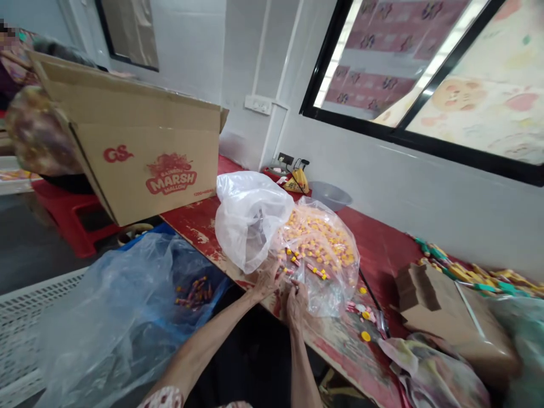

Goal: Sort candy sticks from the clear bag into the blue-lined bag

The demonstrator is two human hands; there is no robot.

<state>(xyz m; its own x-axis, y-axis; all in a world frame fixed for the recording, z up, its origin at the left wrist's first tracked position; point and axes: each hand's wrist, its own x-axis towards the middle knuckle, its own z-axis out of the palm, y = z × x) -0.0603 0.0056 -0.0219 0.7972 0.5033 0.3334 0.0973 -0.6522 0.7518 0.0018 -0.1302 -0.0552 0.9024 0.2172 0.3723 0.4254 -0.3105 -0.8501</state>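
Note:
Both my hands are at the near edge of a worn red table [331, 340]. My left hand [267, 277] has its fingers bent together around something too small to make out, beside the opening of a clear bag [346, 232] full of small pink and yellow pieces. My right hand [297, 294] is closed in a pinch at the bag's near side; what it grips is too small to tell. A few pink sticks with yellow ends [317, 272] lie just beyond my fingers. A whitish plastic bag [250, 215] stands behind my left hand.
At left are a large cardboard box [153, 136], a red stool [76, 221] and a blue bag [195, 289] holding similar pieces. Brown cardboard [459, 311] and a cloth [433, 368] lie at right. A grey bowl [330, 194] sits near the wall. Another person is partly visible far left.

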